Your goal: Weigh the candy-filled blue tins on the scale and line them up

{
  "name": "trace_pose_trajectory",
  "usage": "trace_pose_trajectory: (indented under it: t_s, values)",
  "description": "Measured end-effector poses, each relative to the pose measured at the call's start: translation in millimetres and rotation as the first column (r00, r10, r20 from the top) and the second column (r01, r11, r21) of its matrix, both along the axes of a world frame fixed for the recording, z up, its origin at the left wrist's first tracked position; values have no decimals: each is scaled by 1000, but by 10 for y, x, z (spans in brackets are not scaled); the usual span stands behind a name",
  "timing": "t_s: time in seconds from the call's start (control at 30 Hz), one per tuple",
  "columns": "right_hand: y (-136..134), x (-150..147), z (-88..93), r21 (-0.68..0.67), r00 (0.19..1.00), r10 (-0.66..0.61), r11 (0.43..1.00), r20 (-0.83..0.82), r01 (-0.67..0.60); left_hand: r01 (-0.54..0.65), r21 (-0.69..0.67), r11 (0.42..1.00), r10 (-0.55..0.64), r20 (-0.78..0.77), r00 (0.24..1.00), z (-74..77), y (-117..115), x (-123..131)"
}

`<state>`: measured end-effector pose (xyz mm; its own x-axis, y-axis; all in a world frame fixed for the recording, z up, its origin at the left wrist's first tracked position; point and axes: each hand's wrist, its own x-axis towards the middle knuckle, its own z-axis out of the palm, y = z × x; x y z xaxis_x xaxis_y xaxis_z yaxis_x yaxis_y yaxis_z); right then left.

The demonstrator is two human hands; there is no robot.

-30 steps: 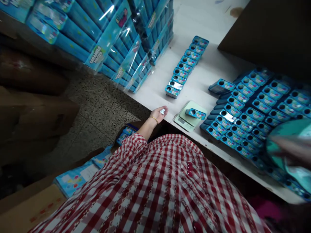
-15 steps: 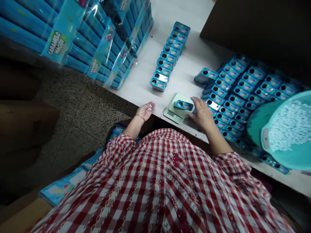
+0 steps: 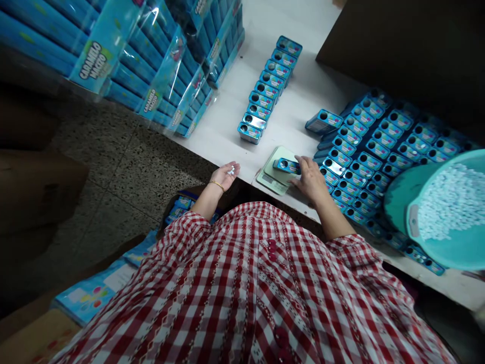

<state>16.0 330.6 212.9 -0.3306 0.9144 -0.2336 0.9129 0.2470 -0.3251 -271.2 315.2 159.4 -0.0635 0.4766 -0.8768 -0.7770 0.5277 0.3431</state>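
Blue and glossy in the head view, a slim, round-cornered tin (image 3: 287, 166) sits on the scale (image 3: 279, 176) at the right hand's (image 3: 312, 178) fingertips; thumb and fingers part around its end, whether pinching I cannot tell. A clumsy nudge could topple it. Across the scale from that grip, the left hand (image 3: 224, 176) cups upward, fingers loose; tilting could spill its small white pellets (image 3: 231, 171).

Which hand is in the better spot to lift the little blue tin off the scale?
Probably the right hand: it is right at one end of the blue tin on the scale. The left hand is farther off, palm up, with small white pieces in it.
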Motion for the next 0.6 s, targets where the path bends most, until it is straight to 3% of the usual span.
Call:
trace_pose_trajectory:
  t_s: [0.37, 0.47, 0.6]
  values:
    - [71, -112, -4, 30, 998, 52, 998, -19, -51, -80, -50, 996, 80, -3, 997, -52, -37, -220]
    - [217, -452, -36, 27, 996, 75, 997, -56, -74, -51, -46, 998, 51, 0, 999, -15, -36, -199]
    - [436, -1149, -181, -18, 994, 113, 993, -11, -113, 42, -40, 998, -41, 24, 999, 29, 56, -30]
